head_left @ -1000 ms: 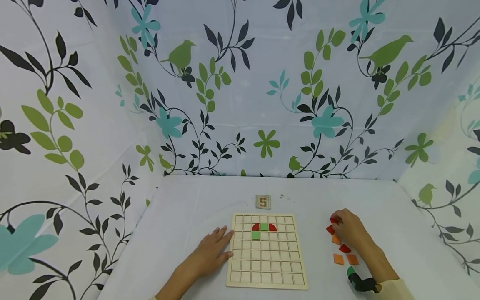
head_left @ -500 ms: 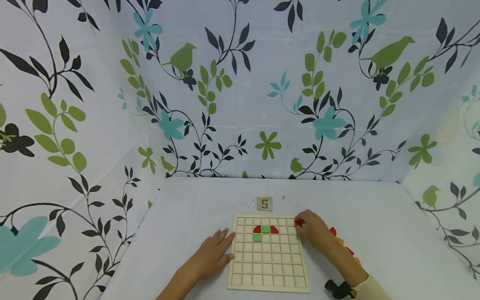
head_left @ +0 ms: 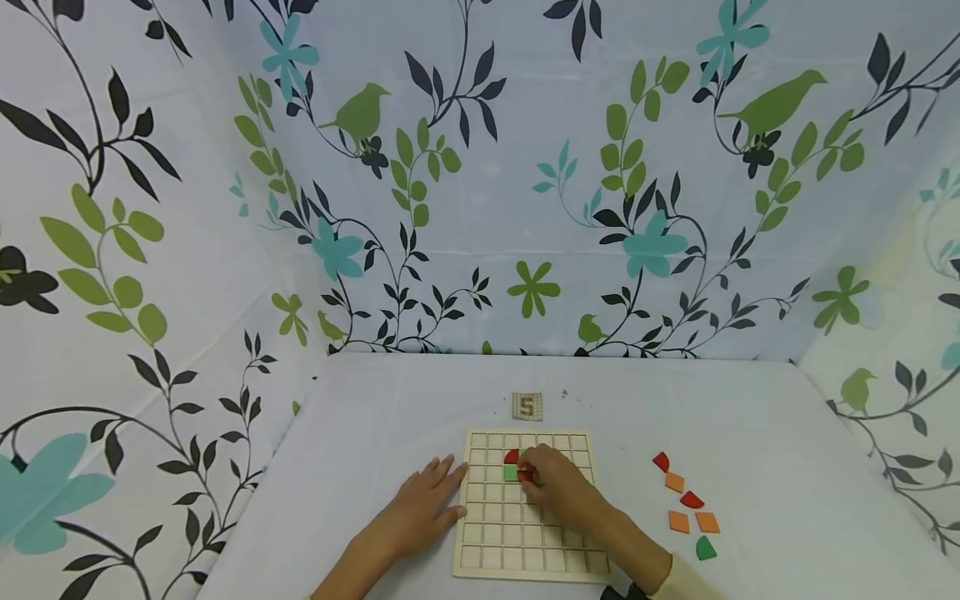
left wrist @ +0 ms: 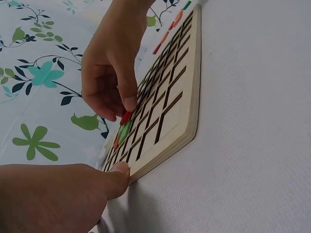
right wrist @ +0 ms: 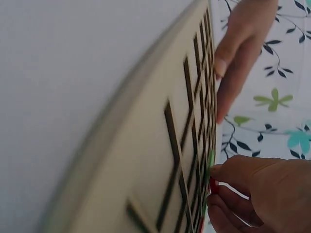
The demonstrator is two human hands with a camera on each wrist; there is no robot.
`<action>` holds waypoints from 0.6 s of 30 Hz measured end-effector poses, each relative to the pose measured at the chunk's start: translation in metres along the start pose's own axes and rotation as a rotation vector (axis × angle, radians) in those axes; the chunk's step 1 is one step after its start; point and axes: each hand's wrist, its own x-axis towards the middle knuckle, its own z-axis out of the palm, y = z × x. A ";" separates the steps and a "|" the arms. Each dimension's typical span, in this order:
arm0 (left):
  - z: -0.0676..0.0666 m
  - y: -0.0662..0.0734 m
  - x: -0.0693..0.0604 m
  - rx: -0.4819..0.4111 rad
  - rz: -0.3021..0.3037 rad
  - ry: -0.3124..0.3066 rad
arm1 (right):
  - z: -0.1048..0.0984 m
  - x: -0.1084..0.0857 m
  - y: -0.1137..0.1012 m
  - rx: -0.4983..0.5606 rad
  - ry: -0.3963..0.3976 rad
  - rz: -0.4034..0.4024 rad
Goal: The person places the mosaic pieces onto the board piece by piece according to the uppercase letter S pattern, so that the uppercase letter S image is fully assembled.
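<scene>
A wooden grid board (head_left: pixel 534 573) lies on the white table. My left hand (head_left: pixel 422 510) rests against its left edge, fingers spread, with the thumb on the rim in the left wrist view. Over the upper grid my right hand (head_left: pixel 561 487) pinches a red piece (head_left: pixel 526 475) just right of a green square (head_left: pixel 511 473); the right wrist view shows the red piece (right wrist: pixel 214 185) between thumb and fingers. A red quarter piece (head_left: pixel 512 457) sits in the cell above the green square. The cells to its right are mostly hidden by my right hand.
Right of the board lie loose pieces: red ones (head_left: pixel 661 461), orange squares (head_left: pixel 678 522) and a green one (head_left: pixel 706 548). A small patterned card (head_left: pixel 527 406) lies behind the board. Patterned cloth (head_left: pixel 480 208) hangs around the table.
My right hand has moved left from the loose pieces, across the board's right edge, to the upper grid, carrying a red piece. My left hand has stayed at the board's edge.
</scene>
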 end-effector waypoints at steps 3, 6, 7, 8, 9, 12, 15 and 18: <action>0.001 -0.001 -0.001 -0.012 0.007 0.004 | 0.008 0.001 -0.007 -0.031 -0.017 -0.032; 0.000 -0.001 -0.001 -0.021 0.015 0.004 | 0.013 0.000 -0.012 -0.070 -0.021 -0.039; 0.000 0.000 -0.001 -0.022 0.016 0.005 | 0.013 -0.001 -0.013 -0.080 -0.022 -0.040; 0.000 0.000 -0.001 -0.023 0.017 0.005 | 0.014 -0.001 -0.014 -0.087 -0.021 -0.043; 0.000 0.000 -0.001 -0.023 0.015 0.006 | 0.014 -0.002 -0.015 -0.094 -0.022 -0.042; -0.002 0.001 -0.001 -0.020 0.010 0.007 | 0.014 -0.003 -0.016 -0.120 -0.019 -0.047; -0.002 0.001 -0.001 -0.020 0.008 0.007 | 0.014 -0.004 -0.018 -0.130 -0.021 -0.046; -0.001 0.000 -0.001 -0.024 0.007 0.007 | 0.014 -0.005 -0.019 -0.150 -0.020 -0.044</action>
